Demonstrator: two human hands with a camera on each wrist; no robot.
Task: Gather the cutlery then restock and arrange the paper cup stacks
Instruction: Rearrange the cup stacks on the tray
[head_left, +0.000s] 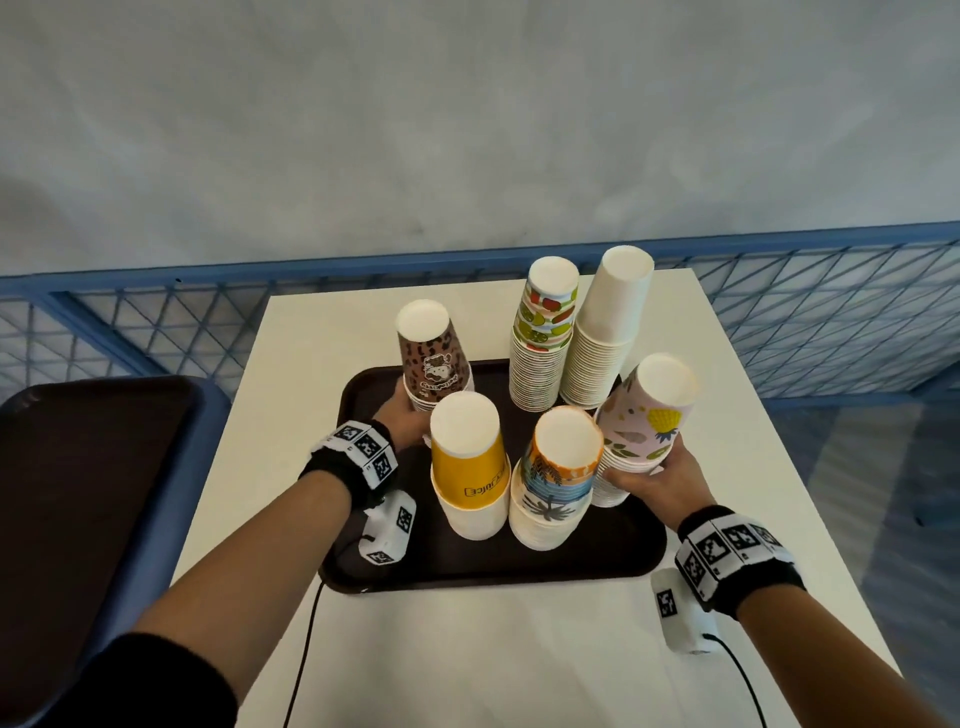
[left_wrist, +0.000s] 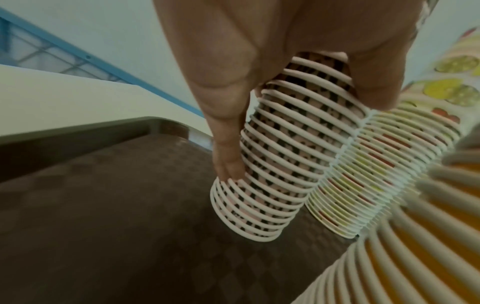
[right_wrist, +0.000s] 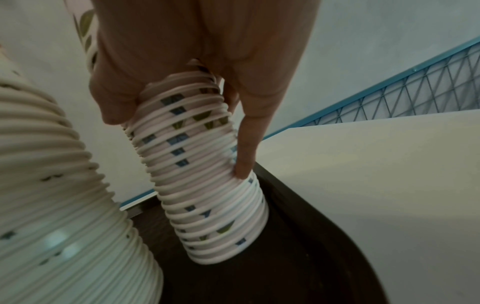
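Observation:
Several upside-down paper cup stacks stand on a dark brown tray (head_left: 613, 551). My left hand (head_left: 402, 415) grips the leopard-print stack (head_left: 434, 358) at the tray's back left; its thumb and fingers (left_wrist: 228, 144) wrap the ribbed rims (left_wrist: 272, 174). On the right, my right hand (head_left: 652, 480) grips the pink pineapple-print stack (head_left: 649, 415), which tilts right, its base (right_wrist: 221, 236) on the tray. A yellow stack (head_left: 467, 467) and a palm-print stack (head_left: 558, 478) stand in front. Behind are a fruit-print stack (head_left: 545, 332) and a plain white stack (head_left: 605, 332). No cutlery shows.
The tray lies on a white table (head_left: 493, 654). A second dark tray (head_left: 78, 493) sits on a blue stand to the left. Behind the table runs a blue mesh railing (head_left: 831, 312) below a grey wall. Cables trail from both wrist cameras.

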